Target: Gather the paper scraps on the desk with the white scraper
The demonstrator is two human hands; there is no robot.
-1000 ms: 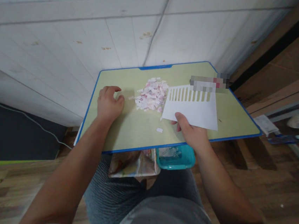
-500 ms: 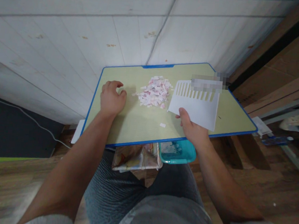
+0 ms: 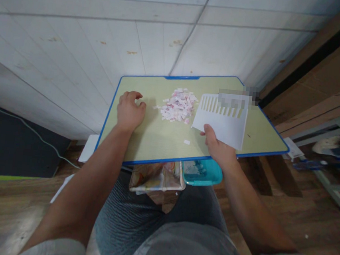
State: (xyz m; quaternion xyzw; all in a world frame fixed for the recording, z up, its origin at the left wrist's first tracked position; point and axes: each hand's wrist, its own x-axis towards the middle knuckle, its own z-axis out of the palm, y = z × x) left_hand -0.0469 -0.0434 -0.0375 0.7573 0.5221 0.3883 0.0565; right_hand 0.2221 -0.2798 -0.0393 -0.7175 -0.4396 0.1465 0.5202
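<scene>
My right hand [image 3: 218, 146] grips the lower edge of a white sheet [image 3: 218, 126], thumb on top. A row of narrow slots runs along the sheet's far part, and a blurred patch hides some of its upper edge. Left of the sheet lies a heap of small white and pinkish paper scraps [image 3: 178, 106]. My left hand [image 3: 130, 111] is over the table's left side, fingers bent and thumb apart, with nothing visible in it. One loose paper scrap [image 3: 187, 142] lies between the heap and the table's front edge.
The pale table [image 3: 156, 148] has a blue rim and stands against a white panelled wall [image 3: 105, 53]. Beneath its front edge are a teal plastic basket [image 3: 203, 181] and a patterned fabric bin [image 3: 157, 182]. A metal frame [image 3: 332, 193] stands at the right.
The camera view has shifted slightly. Both hands keep nearly the same places over the table, the sheet still in my right hand. The scrap heap looks unchanged.
</scene>
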